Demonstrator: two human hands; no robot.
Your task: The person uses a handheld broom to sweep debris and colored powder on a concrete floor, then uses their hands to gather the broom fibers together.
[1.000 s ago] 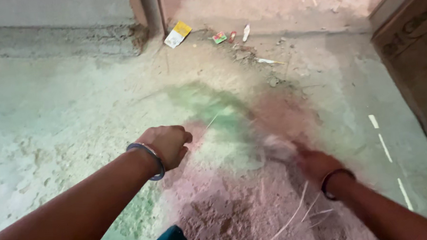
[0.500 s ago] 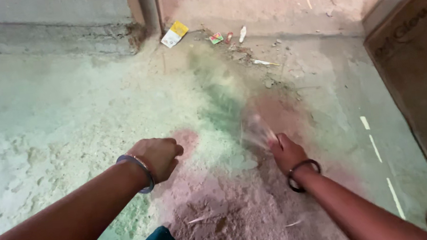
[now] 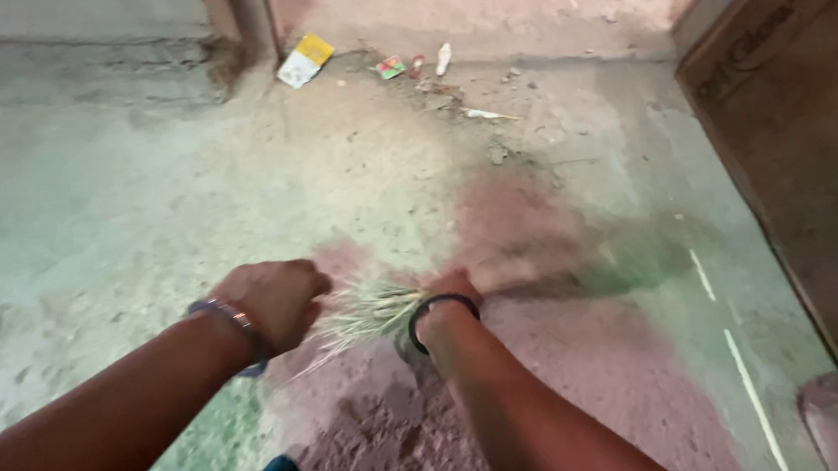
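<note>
Broom (image 3: 370,313) now lies low over the floor (image 3: 142,215), its stalks bunched between your two hands and its blurred head trailing right. Your right hand (image 3: 448,297) has pulled in from the right since half a second ago, grip clamped on the broom. Left hand (image 3: 276,300) is fisted just beside the stalks; can't tell if it grips them. Litter (image 3: 304,62) stays by the far wall.

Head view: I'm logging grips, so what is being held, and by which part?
The right hand grips a straw broom near its bundled handle end; the left hand is fisted beside it.
</note>
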